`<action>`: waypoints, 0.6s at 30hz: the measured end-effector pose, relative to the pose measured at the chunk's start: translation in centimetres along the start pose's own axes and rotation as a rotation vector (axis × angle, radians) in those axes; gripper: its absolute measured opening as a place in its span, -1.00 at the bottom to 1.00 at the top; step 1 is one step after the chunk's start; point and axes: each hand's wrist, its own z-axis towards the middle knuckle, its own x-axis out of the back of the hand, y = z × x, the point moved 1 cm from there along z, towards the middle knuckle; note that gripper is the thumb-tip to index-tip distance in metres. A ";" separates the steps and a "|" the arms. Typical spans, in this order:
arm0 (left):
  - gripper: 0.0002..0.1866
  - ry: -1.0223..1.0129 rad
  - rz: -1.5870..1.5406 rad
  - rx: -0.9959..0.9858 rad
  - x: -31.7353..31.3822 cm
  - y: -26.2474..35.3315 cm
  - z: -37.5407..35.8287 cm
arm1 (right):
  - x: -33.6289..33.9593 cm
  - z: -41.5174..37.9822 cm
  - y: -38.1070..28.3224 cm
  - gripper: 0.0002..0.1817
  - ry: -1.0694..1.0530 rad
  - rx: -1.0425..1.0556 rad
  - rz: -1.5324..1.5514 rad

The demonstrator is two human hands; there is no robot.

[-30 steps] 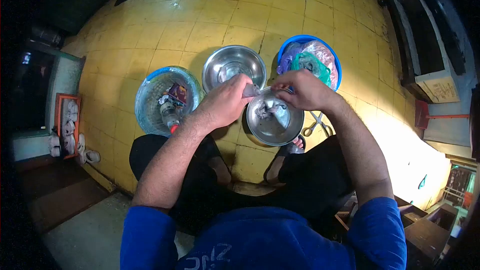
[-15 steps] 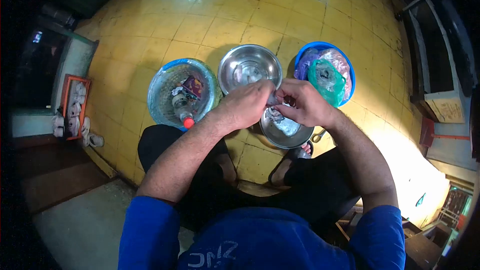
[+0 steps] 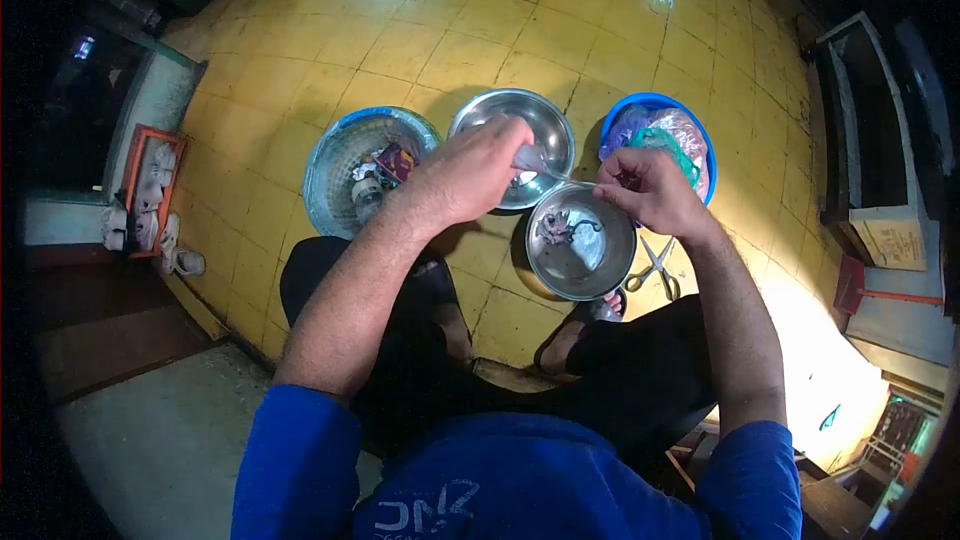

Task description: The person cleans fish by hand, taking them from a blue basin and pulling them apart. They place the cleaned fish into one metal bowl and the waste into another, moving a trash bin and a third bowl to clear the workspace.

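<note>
My left hand (image 3: 475, 170) is closed around a pale, slick piece that looks like squid (image 3: 528, 157), held above the two steel bowls. From it a thin whitish strand (image 3: 568, 179) stretches across to my right hand (image 3: 652, 192), whose fingertips pinch its end. Below my hands is the nearer steel bowl (image 3: 545, 278), with dark tentacle-like scraps (image 3: 556, 228) and a shiny white piece (image 3: 588, 245) inside. The farther steel bowl (image 3: 490, 103) is partly covered by my left hand, so its contents are mostly hidden.
Scissors (image 3: 656, 268) lie spread on the yellow tiles beside the nearer bowl. A basket (image 3: 322, 180) at left holds a plastic bottle (image 3: 368, 202) and wrappers. At right, a blue basin (image 3: 650, 100) contains plastic bags. A shoe rack (image 3: 136, 175) stands by the left wall.
My hands have moved apart, the left leftward and the right rightward, drawing out the strand between them. The nearer bowl and the scissors now show more fully.
</note>
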 end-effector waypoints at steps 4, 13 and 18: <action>-0.70 0.067 -0.054 -0.014 0.6 -0.8 0.0 | 1.1 0.2 1.2 -0.87 -0.046 -0.023 -0.064; -0.67 -0.149 -0.055 0.074 -0.9 0.1 -0.2 | 3.0 -0.3 3.1 -0.92 -0.004 -0.070 -0.419; -0.52 -0.085 0.022 0.159 -1.1 -2.0 0.8 | 3.0 -0.4 3.5 -0.93 0.017 -0.052 -0.412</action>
